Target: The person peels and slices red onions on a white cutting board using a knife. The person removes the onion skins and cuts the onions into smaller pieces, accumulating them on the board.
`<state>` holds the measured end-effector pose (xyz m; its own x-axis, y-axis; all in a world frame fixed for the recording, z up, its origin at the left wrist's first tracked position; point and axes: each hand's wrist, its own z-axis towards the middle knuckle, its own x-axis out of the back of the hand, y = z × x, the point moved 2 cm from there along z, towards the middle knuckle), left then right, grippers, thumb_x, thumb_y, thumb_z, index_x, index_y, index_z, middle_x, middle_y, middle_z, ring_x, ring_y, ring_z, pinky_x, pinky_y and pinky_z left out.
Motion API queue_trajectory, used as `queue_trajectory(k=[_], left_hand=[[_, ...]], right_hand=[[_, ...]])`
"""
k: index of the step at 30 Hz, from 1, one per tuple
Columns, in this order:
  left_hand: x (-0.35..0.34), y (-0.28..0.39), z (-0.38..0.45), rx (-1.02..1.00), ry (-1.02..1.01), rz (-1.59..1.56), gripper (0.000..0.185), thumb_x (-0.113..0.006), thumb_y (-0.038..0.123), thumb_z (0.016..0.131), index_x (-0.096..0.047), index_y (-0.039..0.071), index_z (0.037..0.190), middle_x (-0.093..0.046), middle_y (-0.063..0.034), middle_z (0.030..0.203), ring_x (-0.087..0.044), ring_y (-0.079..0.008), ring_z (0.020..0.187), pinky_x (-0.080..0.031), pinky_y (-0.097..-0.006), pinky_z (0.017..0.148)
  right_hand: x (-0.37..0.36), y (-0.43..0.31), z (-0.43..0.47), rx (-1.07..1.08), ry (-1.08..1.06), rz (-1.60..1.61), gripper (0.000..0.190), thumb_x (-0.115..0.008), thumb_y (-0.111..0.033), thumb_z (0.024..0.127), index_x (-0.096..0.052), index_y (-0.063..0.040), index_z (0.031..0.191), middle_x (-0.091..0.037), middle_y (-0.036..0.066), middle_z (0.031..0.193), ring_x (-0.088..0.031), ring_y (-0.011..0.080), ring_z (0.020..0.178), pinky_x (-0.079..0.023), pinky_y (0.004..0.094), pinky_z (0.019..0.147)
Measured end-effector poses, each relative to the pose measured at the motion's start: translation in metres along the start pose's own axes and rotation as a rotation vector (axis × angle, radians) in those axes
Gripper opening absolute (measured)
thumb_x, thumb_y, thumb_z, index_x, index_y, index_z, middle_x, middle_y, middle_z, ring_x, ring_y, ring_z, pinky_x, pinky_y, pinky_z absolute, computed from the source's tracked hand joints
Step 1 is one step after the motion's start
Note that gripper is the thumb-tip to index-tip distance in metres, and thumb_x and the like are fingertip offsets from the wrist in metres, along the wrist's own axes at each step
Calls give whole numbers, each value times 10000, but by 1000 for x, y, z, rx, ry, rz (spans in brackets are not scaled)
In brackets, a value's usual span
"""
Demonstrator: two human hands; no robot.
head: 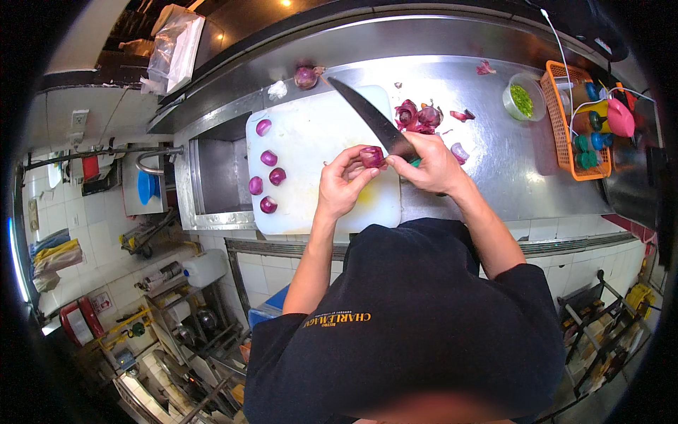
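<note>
Between the thumb and fingers of my left hand (341, 183) is a red onion (372, 157), held above a white cutting board (312, 122). My right hand (431, 161) grips a chef's knife (371, 114) whose broad blade points up and to the left. The right thumb meets the onion's side close to the blade's heel. A bit of green handle shows under that palm; the rest is hidden. Several peeled red onions (268, 158) lie along the board's left part. Onion skins (418, 116) are heaped on the steel counter (476, 159) past the right hand.
A red onion in its skin (305, 78) and a crumpled white scrap (277, 90) sit behind the board. A sink (225, 175) adjoins its left side. Rightward stand a clear tub of chopped greens (523, 100) and an orange basket (561, 127) of bottles, with a white cable (562, 47) across it.
</note>
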<state>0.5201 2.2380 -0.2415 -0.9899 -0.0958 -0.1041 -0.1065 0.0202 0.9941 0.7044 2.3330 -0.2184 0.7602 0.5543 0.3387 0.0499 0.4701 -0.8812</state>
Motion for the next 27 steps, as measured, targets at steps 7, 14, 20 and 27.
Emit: queue_trajectory(k=[7, 14, 20, 27], left_hand=[[-5, 11, 3, -61, -69, 175, 368, -676, -61, 869, -605, -40, 1230, -656, -129, 1176, -662, -210, 1064, -577, -331, 913], [-3, 24, 6, -162, -113, 387, 330, -731, -12, 831, -664, -17, 1154, -689, -131, 1114, -691, -204, 996, -581, -314, 855], [0, 20, 6, -140, -119, 365, 330, -738, 4, 837, -651, -35, 1153, -700, -135, 1076, -696, -201, 974, -583, -318, 839], [-6, 3, 4, 17, -13, 243, 386, -710, 7, 866, -607, -26, 1237, -696, -110, 1059, -684, -168, 963, -579, -313, 836]], right_hand=[[4, 8, 5, -110, -81, -48, 318, -754, -189, 843, -657, 27, 1056, -709, 148, 878, -693, 263, 788, -519, 347, 746], [9, -2, 10, -9, -142, 99, 294, -704, -256, 894, -658, 20, 985, -696, 211, 873, -687, 332, 766, -507, 397, 690], [11, -3, 14, -162, -262, 75, 244, -696, -208, 888, -649, 23, 953, -689, 215, 810, -686, 354, 741, -515, 410, 650], [-7, 10, 3, 48, -72, -314, 227, -718, -185, 848, -578, -6, 839, -626, 164, 733, -658, 349, 668, -518, 423, 582]])
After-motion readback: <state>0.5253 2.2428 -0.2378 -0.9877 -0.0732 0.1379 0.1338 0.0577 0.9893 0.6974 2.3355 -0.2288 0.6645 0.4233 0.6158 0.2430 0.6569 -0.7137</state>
